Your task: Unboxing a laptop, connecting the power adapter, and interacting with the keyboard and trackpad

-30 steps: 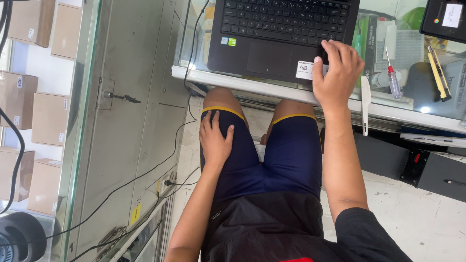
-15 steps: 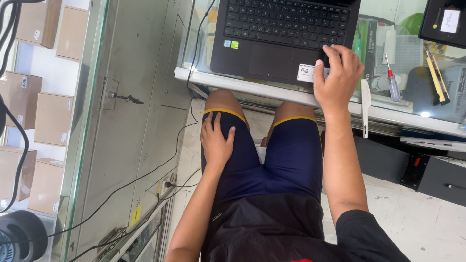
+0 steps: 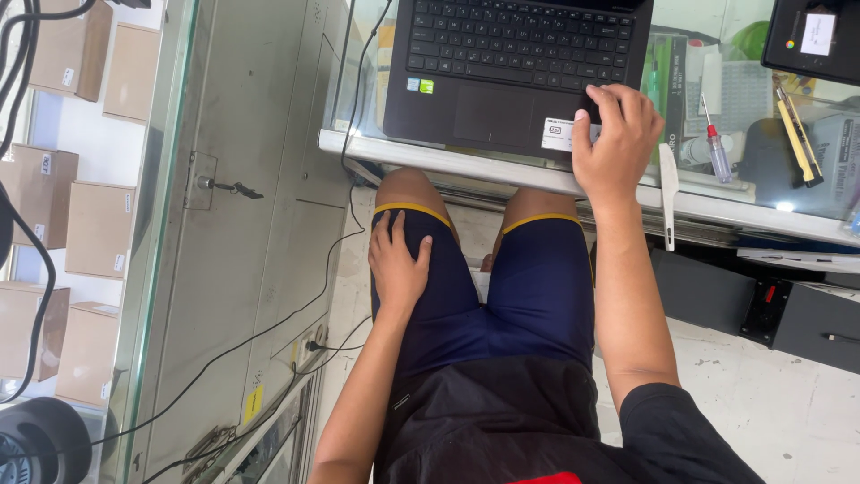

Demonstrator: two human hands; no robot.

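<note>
I sit at a glass counter (image 3: 717,211) with a black laptop (image 3: 511,63) open on it. My right hand (image 3: 614,134) rests on the laptop's front right corner, fingers curled over the palm rest beside a white sticker. My left hand (image 3: 399,269) lies flat on my left thigh, on dark blue shorts with a yellow hem, holding nothing.
A red-handled screwdriver (image 3: 714,143), a white flat tool (image 3: 668,193) and a yellow-and-black tool (image 3: 797,134) lie on the counter right of the laptop. Cables run down the metal cabinet (image 3: 260,224) at left. Cardboard boxes (image 3: 90,229) are stacked at far left. Black cases (image 3: 806,314) sit under the counter.
The view has shifted slightly. Both hands stay where they were.
</note>
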